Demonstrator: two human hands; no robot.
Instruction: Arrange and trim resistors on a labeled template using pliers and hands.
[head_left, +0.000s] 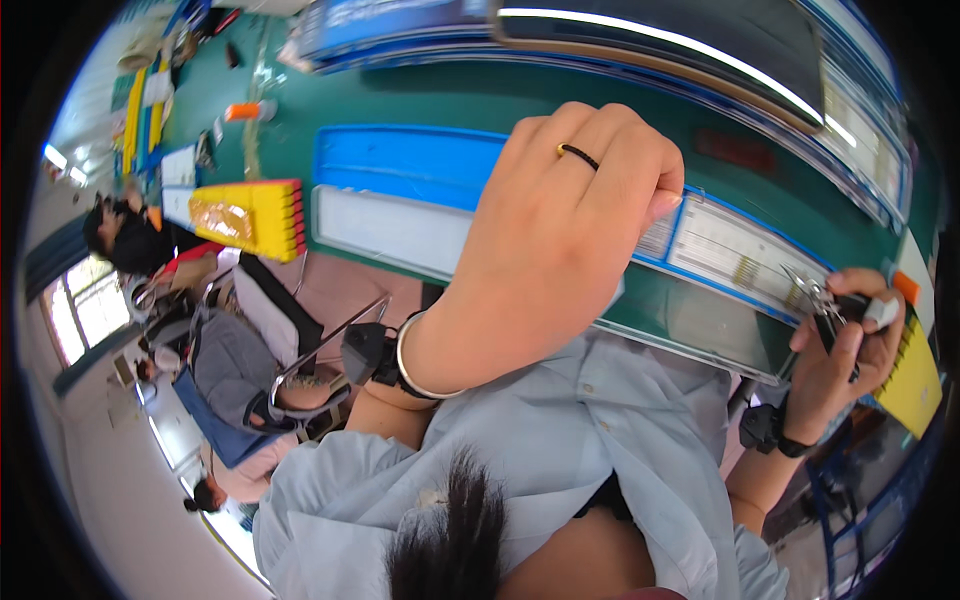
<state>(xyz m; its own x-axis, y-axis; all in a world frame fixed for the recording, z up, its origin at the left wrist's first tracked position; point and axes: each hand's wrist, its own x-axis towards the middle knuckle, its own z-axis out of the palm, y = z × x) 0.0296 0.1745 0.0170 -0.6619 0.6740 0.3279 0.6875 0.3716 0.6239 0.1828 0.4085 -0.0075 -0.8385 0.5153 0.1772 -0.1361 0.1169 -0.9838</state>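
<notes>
Seemingly stiff pliers [822,314], best held by the handles [827,334], were pinched between the right fingers [855,281]; the left fingers [610,150], partly hidden, could not be judged.

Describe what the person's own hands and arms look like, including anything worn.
The ungloved left hand wears a thin black ring with a gold-coloured part; its wrist has a pale, silvery bangle and a chunky black device. The ungloved right hand has a similar device on a black wrist strap. Pale blue-grey shirt sleeves leave the forearms bare.
</notes>
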